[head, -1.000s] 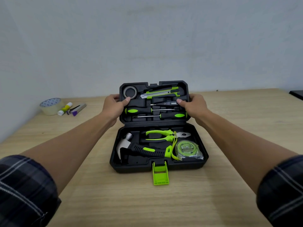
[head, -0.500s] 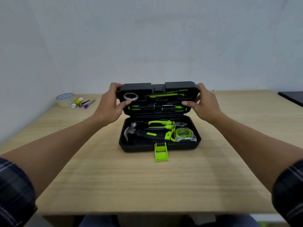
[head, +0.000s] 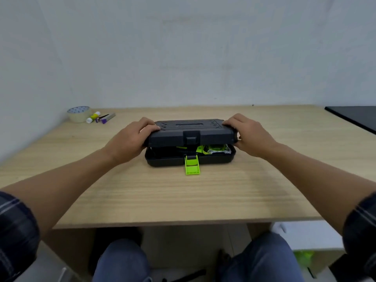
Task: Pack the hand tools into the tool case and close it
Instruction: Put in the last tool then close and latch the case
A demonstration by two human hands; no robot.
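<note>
The black tool case sits in the middle of the wooden table, its lid (head: 191, 130) lowered almost flat over the base (head: 168, 160). A narrow gap stays at the front, where the green tape measure (head: 218, 149) and bits of green tool handles show. The green latch (head: 192, 167) hangs down flat on the table at the front. My left hand (head: 132, 139) grips the lid's left end and my right hand (head: 249, 134) grips its right end. The other tools are hidden under the lid.
A roll of tape (head: 79, 114), a glue stick (head: 93, 117) and small pens (head: 105, 118) lie at the table's far left. A black surface (head: 354, 117) borders the far right. The wall stands right behind the table; my knees are under its near edge.
Both hands have swung the lid forward and down from upright to nearly shut. The view has pulled back from the table.
</note>
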